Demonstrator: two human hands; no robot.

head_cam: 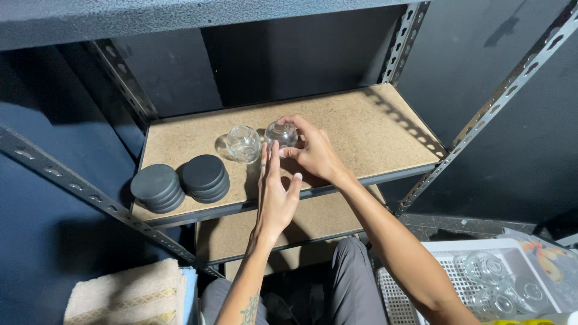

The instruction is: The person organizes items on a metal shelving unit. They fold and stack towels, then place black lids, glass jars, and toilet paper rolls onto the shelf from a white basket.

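My right hand grips a small round clear glass jar that rests on the chipboard shelf. A second clear glass jar stands just to its left on the same shelf. My left hand is held flat with fingers together and upright, its fingertips near the gap between the two jars; it holds nothing. Two stacks of round black lids sit at the shelf's front left corner.
The metal rack has perforated grey uprights and a lower chipboard shelf. A white plastic crate at lower right holds several more clear glass jars. A folded beige towel lies at lower left. Dark walls surround the rack.
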